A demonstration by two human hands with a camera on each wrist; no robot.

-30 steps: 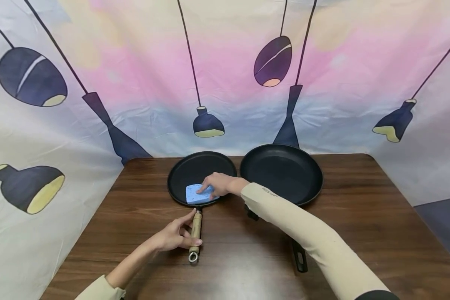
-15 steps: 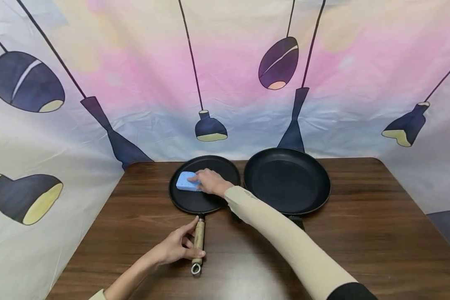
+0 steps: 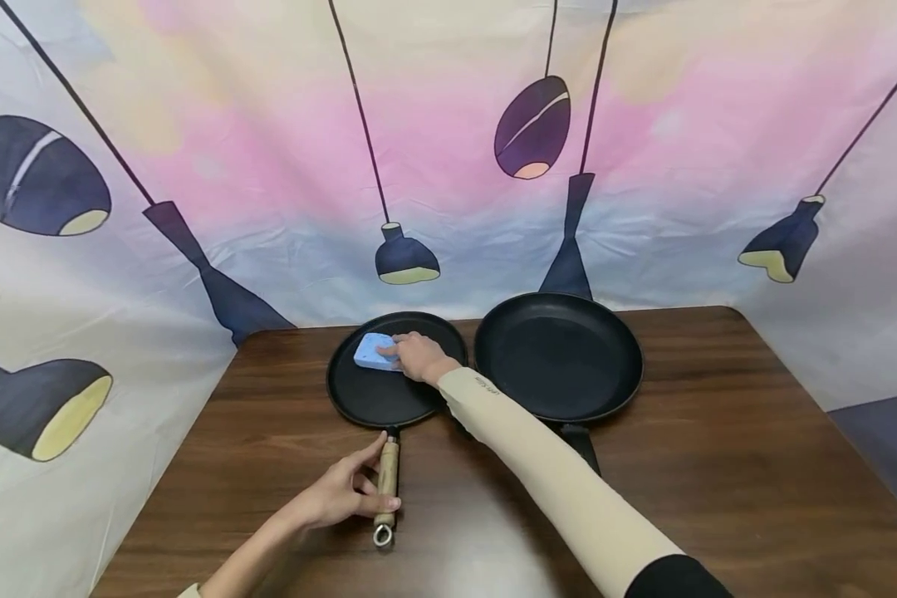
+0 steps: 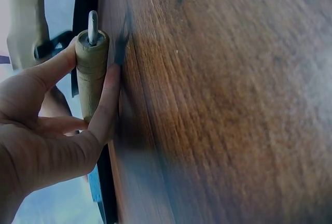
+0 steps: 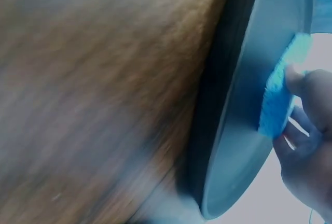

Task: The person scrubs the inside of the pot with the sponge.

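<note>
A flat black pan [image 3: 389, 403] with a low rim lies on the table, its wooden handle [image 3: 389, 477] pointing toward me. My left hand [image 3: 340, 492] pinches that handle from the left side, thumb near the ring end and a fingertip near the pan. In the left wrist view the handle [image 4: 92, 76] sits between thumb and fingers, close over the table. My right hand [image 3: 421, 357] grips a light blue sponge [image 3: 372, 351] against the pan's surface, left of its middle. In the right wrist view the sponge [image 5: 280, 97] stays flat to the pan, held between thumb and fingers.
A larger, deeper black frying pan [image 3: 556, 365] stands right beside the flat pan, its black handle [image 3: 579, 444] partly hidden under my right sleeve [image 3: 538, 457]. The brown wooden table [image 3: 718, 465] ends at a cloth backdrop [image 3: 456, 166] printed with lamps.
My right hand has slid the sponge from the pan's near edge to its left, then slightly farther back. My left hand keeps its hold on the handle. The head view has shifted a little.
</note>
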